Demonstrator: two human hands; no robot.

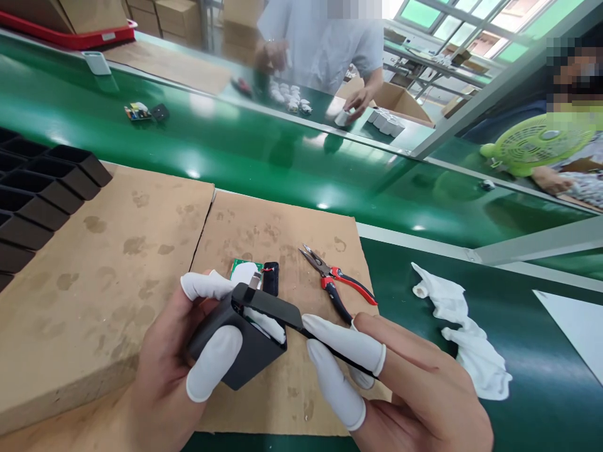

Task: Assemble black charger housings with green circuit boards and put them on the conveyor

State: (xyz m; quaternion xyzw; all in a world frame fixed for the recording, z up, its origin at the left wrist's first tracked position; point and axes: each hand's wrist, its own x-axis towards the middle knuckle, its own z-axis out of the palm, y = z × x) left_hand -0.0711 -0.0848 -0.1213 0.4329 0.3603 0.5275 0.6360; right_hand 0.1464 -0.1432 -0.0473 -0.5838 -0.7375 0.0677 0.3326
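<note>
Black plastic case [257, 365] sits tilted in the left hand's [164, 351] grasp, thumb across its near face, over the cardboard sheet [292, 220] toward the left edge. Its opening is turned to the right hand [419, 383], which pinches a flat black strip [273, 306] between fingers in white finger covers [342, 336] — the strip's other end touches the case's rim. White material [267, 325] shows inside. Just beyond the case, a circuit board [254, 265] lies beside a small black part [271, 281]. Pliers [326, 271] rest near the sheet's right edge; past that edge — on the green tabletop [396, 282] — lies white cloth [464, 326].
</note>
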